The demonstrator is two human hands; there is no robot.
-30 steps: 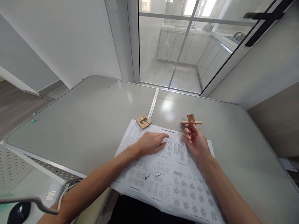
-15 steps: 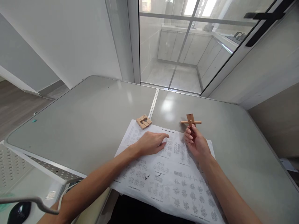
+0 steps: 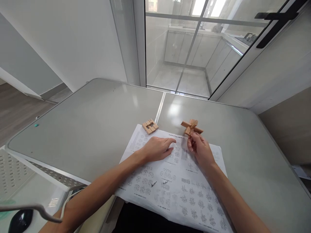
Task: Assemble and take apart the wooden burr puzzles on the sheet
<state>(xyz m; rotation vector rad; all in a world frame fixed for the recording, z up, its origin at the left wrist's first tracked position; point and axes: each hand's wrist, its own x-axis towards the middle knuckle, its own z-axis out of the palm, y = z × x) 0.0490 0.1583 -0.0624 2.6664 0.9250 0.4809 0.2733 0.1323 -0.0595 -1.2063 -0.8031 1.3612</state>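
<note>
My right hand [image 3: 200,147] pinches one arm of a wooden burr puzzle [image 3: 191,127], a cross-shaped piece of interlocked sticks. It is held at the top edge of a large printed instruction sheet [image 3: 170,181]. Resting on that sheet is my left hand [image 3: 159,148], its thumb and index finger stretched out and apart, with nothing in it. Beyond the left hand, a flat square wooden block puzzle [image 3: 150,126] with a hole in its middle lies at the sheet's upper left corner.
The grey table [image 3: 73,129] has a metal seam strip [image 3: 160,106] across it. A glass door [image 3: 179,48] stands behind the far edge. At the lower left are a black mouse [image 3: 20,221] and a blurred cable [image 3: 36,208] close to the camera.
The burr puzzle has turned in my right hand and moved slightly left, showing a different side. The right hand's grip has rotated with it. My left hand has stayed where it was.
</note>
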